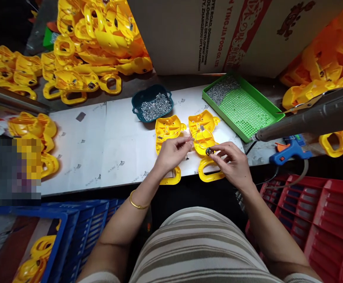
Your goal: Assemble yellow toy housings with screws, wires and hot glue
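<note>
Two yellow plastic shell halves lie side by side, inner face up, at the front edge of the white board: the left shell (pixel 168 125) and the right shell (pixel 202 122), each with a loop handle. Thin wires run across them. My left hand (pixel 174 153), above the left shell, has thumb and forefinger pinched together on what looks like a thin wire. Over the lower part of the right shell, my right hand (pixel 233 162) grips a small round dark part (pixel 209 151) between thumb and fingertips. Its exact kind is too small to tell.
A dark teal bowl (pixel 135 113) and a green tray (pixel 267 120) hold small metal screws. A blue glue gun (pixel 291 152) lies at right, near a grey pole (pixel 307 114). Yellow shells (pixel 106 39) pile up behind. Crates, blue (pixel 68 224) and red (pixel 316 212), flank me.
</note>
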Motion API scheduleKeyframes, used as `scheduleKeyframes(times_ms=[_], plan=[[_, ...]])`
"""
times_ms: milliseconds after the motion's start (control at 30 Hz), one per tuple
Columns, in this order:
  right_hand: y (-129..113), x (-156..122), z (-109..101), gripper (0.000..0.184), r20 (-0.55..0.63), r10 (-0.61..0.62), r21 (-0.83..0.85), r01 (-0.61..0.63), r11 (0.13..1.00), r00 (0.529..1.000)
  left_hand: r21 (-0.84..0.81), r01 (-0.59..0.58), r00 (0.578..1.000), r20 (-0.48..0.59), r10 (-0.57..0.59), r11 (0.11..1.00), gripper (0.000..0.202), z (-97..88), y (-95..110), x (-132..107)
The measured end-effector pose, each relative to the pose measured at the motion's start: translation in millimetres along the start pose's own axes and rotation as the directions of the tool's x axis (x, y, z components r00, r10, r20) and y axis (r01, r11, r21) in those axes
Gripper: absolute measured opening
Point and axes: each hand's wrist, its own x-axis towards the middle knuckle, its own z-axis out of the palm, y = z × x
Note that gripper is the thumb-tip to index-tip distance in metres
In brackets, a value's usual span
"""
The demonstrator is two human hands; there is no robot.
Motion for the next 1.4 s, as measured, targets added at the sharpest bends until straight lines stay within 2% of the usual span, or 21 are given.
scheduleKeyframes(times_ms=[67, 100, 167, 333, 400, 633, 733, 800, 867, 967, 1033, 1100, 1200, 1333, 1400], plan=[[3.0, -2.2, -2.9, 0.014, 0.04, 0.013, -0.039, -0.011, 0.999, 0.999, 0.315, -0.152, 0.978, -0.086, 0.188, 0.937, 0.033, -8.0, 4.4, 6.0], [4.2, -3.2, -3.4, 0.014, 0.053, 0.027, -0.056, -0.024, 0.998, 0.998, 0.446, -0.203, 0.961, -0.08, 0.265, 0.872, 0.037, -9.7, 8.1, 9.6], [5.6, -4.8, -2.6, 0.015, 0.07, 0.059, -0.08, -0.054, 0.995, 0.996, 0.584, -0.265, 0.942, -0.011, 0.334, 0.767, 0.045, -8.2, 17.9, 17.9], [6.2, -5.3, 2.4, 0.015, 0.082, 0.083, -0.084, -0.076, 0.994, 0.993, 0.649, -0.359, 0.933, 0.232, 0.275, 0.67, 0.048, 11.3, 40.4, 42.3], [6.6, -4.3, 3.1, 0.014, 0.085, 0.083, -0.079, -0.076, 0.994, 0.993, 0.669, -0.385, 0.923, 0.294, 0.25, 0.635, 0.046, 18.3, 44.7, 51.5], [7.3, 1.7, 2.2, 0.013, 0.118, 0.071, -0.108, -0.058, 0.992, 0.99, 0.733, -0.405, 0.911, 0.378, 0.168, 0.547, 0.027, 26.7, 51.0, 72.7], [8.2, 3.2, 2.6, 0.013, 0.116, 0.078, -0.114, -0.064, 0.991, 0.99, 0.717, -0.422, 0.9, 0.405, 0.161, 0.554, 0.014, 26.2, 51.4, 74.8], [9.4, 3.2, 3.2, 0.013, 0.119, 0.085, -0.108, -0.072, 0.992, 0.989, 0.699, -0.432, 0.894, 0.415, 0.169, 0.569, 0.014, 25.4, 49.8, 74.4], [10.4, 3.1, 3.6, 0.014, 0.121, 0.087, -0.099, -0.075, 0.992, 0.989, 0.691, -0.418, 0.905, 0.377, 0.199, 0.59, 0.018, 24.2, 46.2, 74.0], [9.9, 4.9, 3.0, 0.015, 0.101, 0.081, -0.103, -0.07, 0.992, 0.992, 0.63, -0.343, 0.938, 0.184, 0.295, 0.697, 0.022, 21.8, 37.9, 75.5], [8.3, 8.7, 2.2, 0.014, 0.064, 0.071, -0.158, -0.06, 0.986, 0.995, 0.517, -0.326, 0.934, 0.045, 0.355, 0.791, 0.024, 20.0, 32.3, 76.4], [7.0, 14.1, 2.1, 0.014, 0.034, 0.054, -0.243, -0.044, 0.969, 0.998, 0.411, -0.354, 0.921, -0.003, 0.39, 0.84, 0.026, 18.2, 28.1, 74.1], [7.4, 22.2, 4.7, 0.017, 0.043, 0.027, -0.352, -0.01, 0.936, 0.999, 0.444, -0.427, 0.883, 0.016, 0.47, 0.788, 0.033, 16.1, 24.0, 58.8], [11.0, 27.5, 11.1, 0.021, 0.074, 0.011, -0.443, 0.023, 0.896, 0.997, 0.618, -0.421, 0.807, -0.079, 0.585, 0.664, 0.032, 18.4, 14.1, 19.6], [11.9, 28.5, 13.8, 0.021, 0.082, 0.015, -0.466, 0.025, 0.885, 0.997, 0.622, -0.408, 0.81, -0.091, 0.58, 0.668, 0.034, 23.5, 5.2, -0.2]])
